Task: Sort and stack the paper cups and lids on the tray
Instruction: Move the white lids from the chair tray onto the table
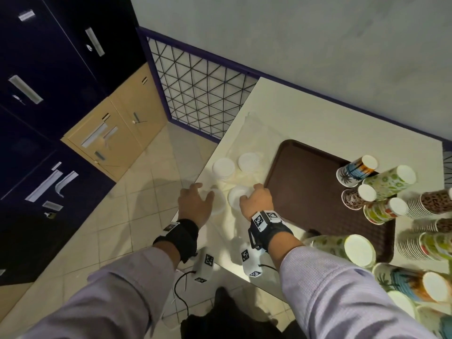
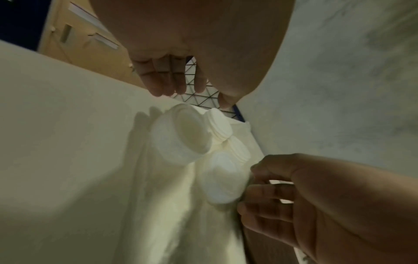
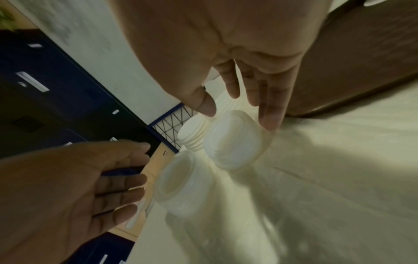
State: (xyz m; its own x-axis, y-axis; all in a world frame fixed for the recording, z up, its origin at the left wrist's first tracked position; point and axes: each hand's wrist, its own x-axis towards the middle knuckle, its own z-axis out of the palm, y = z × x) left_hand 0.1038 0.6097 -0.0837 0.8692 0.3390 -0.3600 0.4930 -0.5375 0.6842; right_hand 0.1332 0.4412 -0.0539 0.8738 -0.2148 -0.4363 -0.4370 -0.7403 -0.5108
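The left hand hovers, fingers spread and loose, over one lid stack at lower centre. The right hand brackets a second lid stack, fingertips touching its side; whether it grips, I cannot tell. The brown tray lies just right of it, with paper cups along its right edge.

On the table, lid stacks left of the tray, cup stacks at its right side

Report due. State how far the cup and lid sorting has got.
Done: cup stacks sit on the tray's right side. In hand: right hand grips the near lid stack; left hand hovers over the edge lid stack. Left: four lid stacks off the tray, more cups beside it.
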